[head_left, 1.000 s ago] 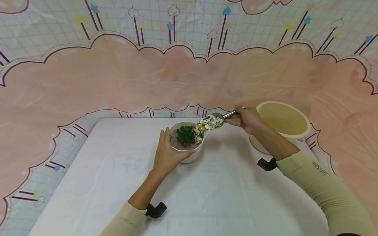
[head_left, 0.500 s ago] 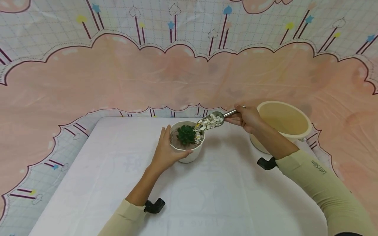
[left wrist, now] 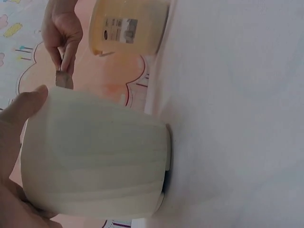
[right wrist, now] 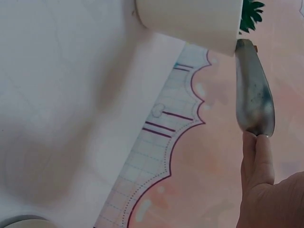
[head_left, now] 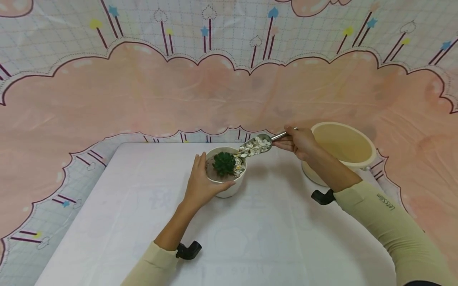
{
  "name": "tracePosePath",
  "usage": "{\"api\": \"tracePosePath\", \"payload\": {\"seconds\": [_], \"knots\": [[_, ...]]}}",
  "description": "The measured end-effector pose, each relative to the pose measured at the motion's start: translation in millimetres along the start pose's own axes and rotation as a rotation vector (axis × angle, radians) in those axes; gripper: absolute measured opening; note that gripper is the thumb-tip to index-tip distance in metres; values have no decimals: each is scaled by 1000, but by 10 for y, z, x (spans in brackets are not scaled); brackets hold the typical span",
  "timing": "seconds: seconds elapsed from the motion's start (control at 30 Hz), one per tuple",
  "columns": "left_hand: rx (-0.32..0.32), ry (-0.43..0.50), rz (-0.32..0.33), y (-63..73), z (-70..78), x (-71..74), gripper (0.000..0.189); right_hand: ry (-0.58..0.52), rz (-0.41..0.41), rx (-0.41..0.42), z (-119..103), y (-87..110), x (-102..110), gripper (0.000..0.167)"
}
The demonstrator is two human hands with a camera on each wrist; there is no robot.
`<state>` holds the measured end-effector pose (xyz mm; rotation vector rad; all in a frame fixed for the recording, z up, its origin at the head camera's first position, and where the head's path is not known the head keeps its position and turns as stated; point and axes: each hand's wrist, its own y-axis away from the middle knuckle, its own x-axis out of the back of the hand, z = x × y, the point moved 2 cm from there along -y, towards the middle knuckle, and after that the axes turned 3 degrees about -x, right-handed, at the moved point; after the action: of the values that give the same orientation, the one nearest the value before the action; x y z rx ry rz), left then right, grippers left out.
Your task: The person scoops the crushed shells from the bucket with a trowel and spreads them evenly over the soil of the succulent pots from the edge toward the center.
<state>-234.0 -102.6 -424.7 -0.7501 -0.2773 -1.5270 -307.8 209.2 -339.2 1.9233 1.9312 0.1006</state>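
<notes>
A white flower pot [head_left: 229, 192] stands on the table, with a green succulent [head_left: 224, 163] in it. My left hand [head_left: 201, 186] grips the pot from the left near its rim, thumb in front and fingers behind. My right hand [head_left: 302, 145] holds a metal scoop [head_left: 270, 143] by its handle. The scoop slants down to the left, its tip at the pot's right rim. Pale pebbles [head_left: 255, 147] lie in it. More pebbles [head_left: 239, 167], some yellow, cover the soil right of the succulent. In the right wrist view the scoop's underside [right wrist: 255, 95] hides the pebbles.
A cream bucket [head_left: 310, 173] stands at the table's back right, partly behind my right forearm. The white tabletop [head_left: 243, 234] stretches toward me. A patterned pink cloth [head_left: 179, 95] hangs behind it.
Pebbles, among them the yellow ones, have slid from the scoop's tip into the pot's right side. The scoop's load has shrunk a little. Both hands stay nearly in place.
</notes>
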Motion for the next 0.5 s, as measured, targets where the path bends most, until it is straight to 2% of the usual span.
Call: {"api": "tracePosePath", "payload": {"seconds": [0.2,0.5], "knots": [[-34,36,-33,-38,-28,60,129,-4,-4,-2,-20,-12,-6,27],[-19,32,-63,-55,-28,87,129,4,5,-8,-22,-34,10,21]]}}
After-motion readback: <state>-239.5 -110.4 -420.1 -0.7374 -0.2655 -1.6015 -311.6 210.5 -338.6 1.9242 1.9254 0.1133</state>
